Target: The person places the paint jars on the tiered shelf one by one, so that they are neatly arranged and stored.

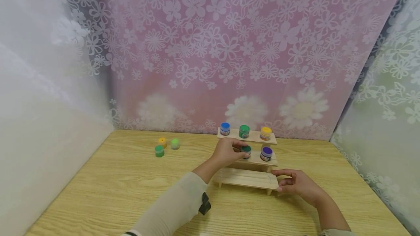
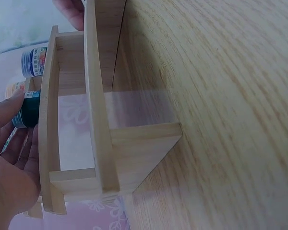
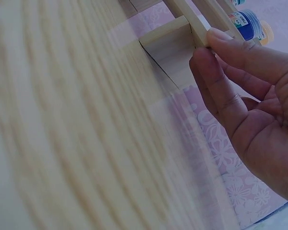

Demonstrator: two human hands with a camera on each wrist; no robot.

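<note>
A three-tier wooden stand [image 1: 246, 179] stands on the table. My left hand [image 1: 226, 152] holds a dark green paint jar [image 1: 245, 152] between thumb and fingers at the middle tier; in the left wrist view the same jar [image 2: 30, 109] sits against that tier's board. To its right on this tier is a purple-lidded jar [image 1: 266, 153]. The top tier bears a blue jar [image 1: 225, 129], a green jar [image 1: 244, 131] and a yellow jar [image 1: 265, 133]. With thumb and fingertips, my right hand [image 1: 296, 183] grips the right end of the lowest tier.
Left of the stand, an orange jar [image 1: 162, 142], a light green jar [image 1: 175, 144] and a green jar [image 1: 159, 151] are grouped on the wood-grain table [image 1: 131, 188]. A pink flowered curtain [image 1: 203, 65] hangs behind, with pale sheeting at both sides.
</note>
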